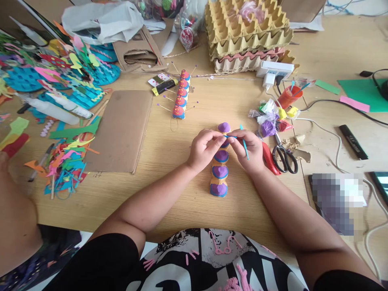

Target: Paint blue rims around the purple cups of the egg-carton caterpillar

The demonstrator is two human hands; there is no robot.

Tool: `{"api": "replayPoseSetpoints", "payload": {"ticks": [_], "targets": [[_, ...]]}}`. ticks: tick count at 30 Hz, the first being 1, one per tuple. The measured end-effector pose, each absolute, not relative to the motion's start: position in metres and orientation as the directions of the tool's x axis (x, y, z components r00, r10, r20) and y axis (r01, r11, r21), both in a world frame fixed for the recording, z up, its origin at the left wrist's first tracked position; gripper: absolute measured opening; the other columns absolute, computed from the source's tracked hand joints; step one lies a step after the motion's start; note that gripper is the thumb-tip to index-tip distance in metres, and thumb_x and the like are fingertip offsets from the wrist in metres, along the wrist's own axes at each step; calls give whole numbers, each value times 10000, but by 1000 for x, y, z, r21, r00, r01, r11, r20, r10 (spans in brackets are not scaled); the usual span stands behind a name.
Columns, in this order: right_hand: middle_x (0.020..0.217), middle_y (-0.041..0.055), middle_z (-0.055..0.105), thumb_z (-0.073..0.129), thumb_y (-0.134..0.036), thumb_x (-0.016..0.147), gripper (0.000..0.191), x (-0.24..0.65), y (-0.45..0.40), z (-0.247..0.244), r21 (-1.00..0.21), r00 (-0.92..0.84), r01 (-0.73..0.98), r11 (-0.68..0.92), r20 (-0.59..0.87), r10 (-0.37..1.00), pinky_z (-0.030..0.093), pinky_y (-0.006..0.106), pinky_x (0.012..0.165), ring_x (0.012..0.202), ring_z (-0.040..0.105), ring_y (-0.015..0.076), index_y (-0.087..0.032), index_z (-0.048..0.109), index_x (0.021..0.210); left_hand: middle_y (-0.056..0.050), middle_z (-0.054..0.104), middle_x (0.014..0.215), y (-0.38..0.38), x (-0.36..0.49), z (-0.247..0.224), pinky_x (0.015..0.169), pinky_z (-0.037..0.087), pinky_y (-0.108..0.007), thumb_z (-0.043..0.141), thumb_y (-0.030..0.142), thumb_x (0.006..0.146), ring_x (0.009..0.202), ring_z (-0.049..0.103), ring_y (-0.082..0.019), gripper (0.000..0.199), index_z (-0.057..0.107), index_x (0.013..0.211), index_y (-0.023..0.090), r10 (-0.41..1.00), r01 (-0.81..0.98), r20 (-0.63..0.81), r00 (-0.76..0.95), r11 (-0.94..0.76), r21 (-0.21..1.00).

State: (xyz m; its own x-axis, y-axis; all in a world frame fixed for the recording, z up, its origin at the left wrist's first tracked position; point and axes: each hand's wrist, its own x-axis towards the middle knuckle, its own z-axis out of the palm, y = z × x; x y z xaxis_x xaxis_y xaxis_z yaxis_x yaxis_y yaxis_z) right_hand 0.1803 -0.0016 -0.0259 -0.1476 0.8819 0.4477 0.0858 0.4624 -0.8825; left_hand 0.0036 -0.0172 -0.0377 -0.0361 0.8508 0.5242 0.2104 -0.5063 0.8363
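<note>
A strip of egg-carton cups (220, 173) lies lengthwise before me, its bumps coated in purple and blue clay. Over its upper part my left hand (206, 148) and my right hand (249, 150) meet fingertip to fingertip. Both are closed in a pinch at a thin bit of blue clay (232, 137) on or just above a cup; whether it touches the cup is hidden. A slim blue modelling tool (245, 148) is tucked between the fingers of my right hand. Beyond, a finished-looking carton caterpillar (181, 93) has red-and-blue cups, drawn faces and purple-tipped sticks.
Scissors (284, 155) and a red cutter (269, 158) lie by my right hand, below bagged clay (268, 127) and an orange cup (289, 97). Cardboard (118, 129) and paper scraps (66, 165) lie left. Egg trays (248, 32) are stacked behind. Another person's arm (15, 210) is at left.
</note>
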Motion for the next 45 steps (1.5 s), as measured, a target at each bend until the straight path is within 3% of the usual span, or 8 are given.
{"api": "replayPoseSetpoints", "payload": {"ticks": [8,14,20,27,33,37,45], "targets": [[719,-21,724,823,-582,910,376,178,-2,-24,-932,-75,3,363,362,929,529,281,655,649,621,126,-244,725,778,-71,819,1095,-17,5,-36,893,577,-327,784,473,983,947,739,-175,315,770,1185,231,825,173,565,-15,-554,814],[718,-4,735,774,-678,907,450,179,-1,-23,-930,-163,33,365,356,920,552,303,646,662,651,151,-248,715,789,-54,829,1005,-17,3,-33,920,582,-365,713,511,1024,950,739,-194,277,807,1043,252,828,272,560,6,-540,796],[1028,38,829,841,-656,858,439,181,0,-26,-918,-179,38,396,383,906,611,355,786,798,709,173,-279,790,1079,-59,815,993,-17,5,-36,874,581,-347,708,614,996,915,729,-185,384,795,995,241,871,206,488,-62,-467,860],[830,9,792,815,-596,915,346,178,-5,-22,-907,-164,34,419,409,898,584,318,704,734,709,161,-253,765,901,-33,762,852,-17,3,-37,882,550,-350,700,605,1005,883,702,-184,398,751,876,232,866,205,497,-45,-479,853],[717,-19,704,792,-631,919,414,178,-2,-23,-931,-115,7,366,363,925,526,288,637,652,625,133,-243,699,810,-79,810,1132,-17,5,-37,878,578,-335,776,552,969,956,745,-184,381,761,1178,235,850,158,526,-8,-519,840],[722,-20,702,782,-647,919,440,178,-2,-23,-941,-173,1,339,334,927,542,289,663,672,635,136,-241,672,791,-62,819,1047,-16,4,-35,937,579,-365,717,509,1021,993,740,-200,277,804,1087,255,836,256,547,36,-537,804],[827,4,737,729,-669,952,426,179,-2,-18,-942,-242,5,335,324,915,577,309,732,747,669,150,-246,700,925,-50,823,983,-15,4,-35,908,586,-353,717,524,1019,961,748,-189,288,823,1022,257,836,228,548,-26,-529,817]]}}
